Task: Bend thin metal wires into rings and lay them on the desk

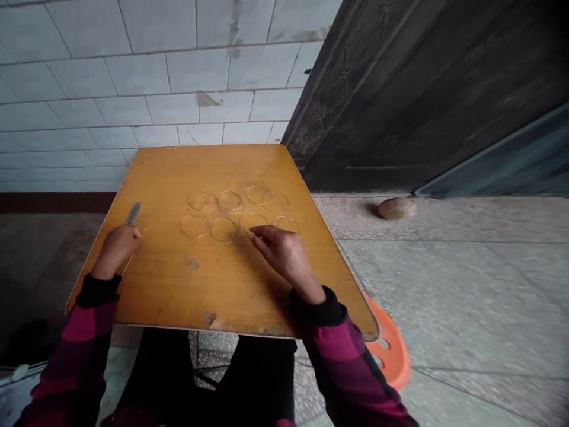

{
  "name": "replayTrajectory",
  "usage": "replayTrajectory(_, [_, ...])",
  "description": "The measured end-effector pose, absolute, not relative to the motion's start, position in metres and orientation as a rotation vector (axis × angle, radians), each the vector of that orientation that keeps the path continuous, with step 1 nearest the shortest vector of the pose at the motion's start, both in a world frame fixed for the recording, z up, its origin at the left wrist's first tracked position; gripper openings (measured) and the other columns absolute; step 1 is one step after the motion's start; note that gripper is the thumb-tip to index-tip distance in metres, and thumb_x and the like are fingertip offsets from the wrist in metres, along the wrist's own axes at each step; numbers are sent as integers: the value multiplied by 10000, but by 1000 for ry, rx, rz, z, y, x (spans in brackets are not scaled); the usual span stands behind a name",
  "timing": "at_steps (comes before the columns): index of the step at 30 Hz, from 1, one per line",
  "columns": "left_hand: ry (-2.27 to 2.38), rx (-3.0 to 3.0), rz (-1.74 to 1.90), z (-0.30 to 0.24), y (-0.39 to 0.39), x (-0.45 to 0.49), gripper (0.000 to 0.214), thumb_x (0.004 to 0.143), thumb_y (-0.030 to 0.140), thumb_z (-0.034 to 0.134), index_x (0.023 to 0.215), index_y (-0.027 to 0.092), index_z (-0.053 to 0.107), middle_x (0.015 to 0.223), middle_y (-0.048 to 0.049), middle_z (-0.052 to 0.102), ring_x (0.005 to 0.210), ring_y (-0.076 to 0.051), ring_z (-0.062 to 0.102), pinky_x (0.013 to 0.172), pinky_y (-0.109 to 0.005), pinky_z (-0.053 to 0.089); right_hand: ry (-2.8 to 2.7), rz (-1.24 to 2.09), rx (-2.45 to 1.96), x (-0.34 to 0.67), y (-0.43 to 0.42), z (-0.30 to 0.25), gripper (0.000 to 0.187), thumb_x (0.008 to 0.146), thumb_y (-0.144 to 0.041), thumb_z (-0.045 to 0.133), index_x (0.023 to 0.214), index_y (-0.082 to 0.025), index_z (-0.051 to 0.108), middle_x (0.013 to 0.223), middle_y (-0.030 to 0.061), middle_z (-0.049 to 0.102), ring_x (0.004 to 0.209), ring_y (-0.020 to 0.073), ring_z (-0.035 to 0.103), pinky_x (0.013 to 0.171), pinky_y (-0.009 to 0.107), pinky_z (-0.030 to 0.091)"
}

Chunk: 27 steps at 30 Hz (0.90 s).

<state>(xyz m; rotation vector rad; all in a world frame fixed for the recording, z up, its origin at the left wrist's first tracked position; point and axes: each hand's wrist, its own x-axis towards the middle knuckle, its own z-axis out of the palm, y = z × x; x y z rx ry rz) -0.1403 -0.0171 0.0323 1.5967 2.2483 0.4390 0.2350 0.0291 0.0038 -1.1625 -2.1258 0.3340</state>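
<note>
Several thin wire rings (230, 201) lie flat in two rows on a yellow wooden tabletop (191, 284), some overlapping or touching their neighbours. My left hand (118, 249) is closed around a narrow grey tool (133, 213) whose tip points up and away from me, too blurred to name. A fine wire (127, 265) seems to run from below that hand. My right hand (282, 255) lies on the table with its fingertips at the rim of a front-row ring (253, 223). I cannot tell whether those fingers pinch the wire.
Dark wooden doors (400, 101) stand at the upper right, beside a white tiled wall (133, 77). A round brownish object (397, 209) lies on the speckled stone floor (444, 284). An orange plastic stool (391, 344) pokes out by the table's right corner.
</note>
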Motion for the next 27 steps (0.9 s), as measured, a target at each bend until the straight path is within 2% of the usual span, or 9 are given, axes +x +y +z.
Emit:
replayTrajectory(2, [2202,1574,513,41,-20,-129,82,687,196,575,615,184,613,552,-32,600,582,-197,582,560,-277,395,-2142,341,-1149,235,29,3,269,911,-304,525,978,-128,717,786,97,731,655,182,672,595,284,479])
replayTrajectory(5, [1876,1409,779,54,-19,-109,6,683,182,599,683,176,599,578,-5,623,491,-131,546,502,-236,403,-2156,340,-1128,236,30,4,242,912,-283,531,976,-136,713,789,88,730,655,180,673,594,281,484])
replayTrajectory(10, [1319,1062,1141,55,-8,-65,157,675,158,682,792,152,577,665,-11,662,488,-94,554,490,-214,466,-2086,304,-1022,230,26,5,197,927,-235,542,972,-132,704,838,100,733,705,178,686,637,274,519])
replayTrajectory(13, [973,765,1285,45,-3,-30,146,698,108,687,773,138,566,689,-1,645,529,-60,566,526,-166,495,-2089,284,-820,216,16,2,211,948,-195,517,1079,-131,670,898,107,726,791,178,688,693,279,548])
replayTrajectory(16, [804,542,1253,30,-3,0,136,744,37,651,772,132,558,711,-8,653,547,-44,593,542,-125,512,-2194,272,-589,202,4,-3,301,966,-181,491,1251,-179,588,905,78,711,772,154,672,670,262,563])
replayTrajectory(18, [761,447,1207,20,-4,13,137,774,7,620,783,129,559,716,-9,655,551,-40,607,534,-108,515,-2189,279,-531,198,-1,-6,336,963,-174,508,1294,-199,556,902,64,708,760,141,668,662,251,569])
replayTrajectory(22, [706,358,1164,6,-7,19,137,805,19,622,796,141,560,721,10,649,539,-37,608,511,-101,510,-2139,317,-427,201,-5,-5,298,950,-137,528,1232,-192,606,1003,85,714,902,152,688,731,264,584])
replayTrajectory(27, [657,294,1220,2,-4,7,109,806,164,695,786,160,588,709,20,632,596,-70,606,536,-163,509,-2191,367,-342,207,-8,5,267,950,-153,534,1181,-214,652,1015,88,721,913,177,686,742,318,575])
